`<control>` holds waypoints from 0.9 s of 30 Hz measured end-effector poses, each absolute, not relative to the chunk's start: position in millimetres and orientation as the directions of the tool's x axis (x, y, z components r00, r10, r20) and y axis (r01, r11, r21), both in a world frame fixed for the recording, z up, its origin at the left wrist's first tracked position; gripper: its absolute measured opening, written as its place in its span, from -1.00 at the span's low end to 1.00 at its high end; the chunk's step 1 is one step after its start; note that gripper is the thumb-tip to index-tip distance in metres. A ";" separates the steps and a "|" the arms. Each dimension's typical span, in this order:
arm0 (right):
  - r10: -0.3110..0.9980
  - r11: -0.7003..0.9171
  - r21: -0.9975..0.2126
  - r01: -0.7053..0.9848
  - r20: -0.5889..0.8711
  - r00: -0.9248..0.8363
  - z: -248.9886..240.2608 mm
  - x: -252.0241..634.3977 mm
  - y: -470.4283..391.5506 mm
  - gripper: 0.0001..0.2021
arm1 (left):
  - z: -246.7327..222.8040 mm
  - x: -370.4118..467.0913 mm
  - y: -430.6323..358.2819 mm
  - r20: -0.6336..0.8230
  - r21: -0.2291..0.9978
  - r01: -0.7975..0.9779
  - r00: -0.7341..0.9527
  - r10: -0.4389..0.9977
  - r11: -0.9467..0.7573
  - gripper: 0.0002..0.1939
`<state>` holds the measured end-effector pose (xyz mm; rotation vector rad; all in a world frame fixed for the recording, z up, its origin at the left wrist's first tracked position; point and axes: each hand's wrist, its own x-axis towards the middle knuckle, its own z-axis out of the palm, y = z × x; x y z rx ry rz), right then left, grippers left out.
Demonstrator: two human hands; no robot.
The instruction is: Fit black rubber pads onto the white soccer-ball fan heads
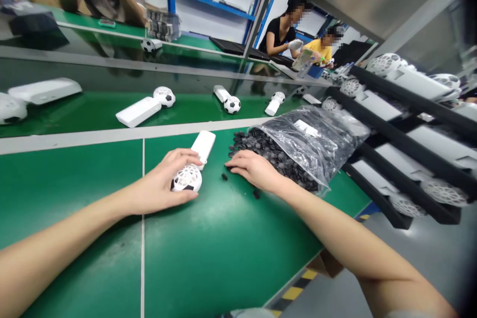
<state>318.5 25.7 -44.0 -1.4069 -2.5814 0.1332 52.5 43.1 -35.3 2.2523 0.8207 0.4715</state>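
Note:
On the green table (208, 253), my left hand (164, 184) is wrapped round the ball-shaped head of a white fan (188, 178), whose long white handle (203, 146) points away from me. The head has an openwork grille and black patches. My right hand (251, 169) is by the mouth of a clear plastic bag (316, 139) full of small black pieces (276, 151). Its fingertips are together at a black piece on the table. Two more loose black pieces (224, 177) lie between my hands and just below my right hand.
Several white fans with football-patterned heads (164, 97) lie on the green belt (194, 109) beyond a pale rail (112, 134). At the right, a black rack (402, 134) holds more fans. Three people sit across the line. The table's edge runs beneath my right forearm.

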 end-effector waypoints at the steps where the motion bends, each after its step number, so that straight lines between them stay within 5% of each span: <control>1: 0.818 0.573 -0.092 0.815 0.126 -0.561 -45.0 317.5 24.9 -0.79 | -34.9 51.7 42.7 0.092 0.708 0.444 0.712 0.696 -0.549 -0.55; 5: 0.720 0.640 0.266 0.721 0.119 -0.684 -47.4 312.3 19.1 -0.75 | -27.8 49.3 41.8 0.019 0.744 0.461 0.709 0.705 -0.484 -0.55; 9: 0.715 0.612 0.330 0.718 0.157 -0.681 -51.9 303.7 24.6 -0.82 | -19.5 45.6 42.4 -0.037 0.788 0.425 0.755 0.654 -0.446 -0.50; 12: 0.733 0.605 0.200 0.770 0.236 -0.638 -55.2 301.3 34.9 -0.82 | -18.0 40.2 45.6 -0.044 0.790 0.451 0.716 0.696 -0.414 -0.49; 16: 0.809 0.550 -0.190 0.813 0.362 -0.463 -49.8 300.7 36.0 -0.80 | -19.4 30.9 53.4 -0.085 0.806 0.475 0.683 0.726 -0.352 -0.47; 20: 0.876 0.479 -0.517 0.709 0.339 -0.344 -30.2 288.1 23.1 -0.97 | -20.8 28.8 55.8 -0.090 0.810 0.478 0.675 0.733 -0.341 -0.46; 24: 0.881 0.473 -0.607 0.639 0.307 -0.361 -18.6 268.1 17.8 -0.93 | -21.2 32.9 54.3 -0.060 0.792 0.489 0.660 0.749 -0.367 -0.49; 27: 0.778 0.627 -0.509 0.590 0.359 -0.516 -19.6 258.0 22.1 -0.93 | -21.1 34.0 53.7 -0.068 0.791 0.490 0.665 0.743 -0.366 -0.50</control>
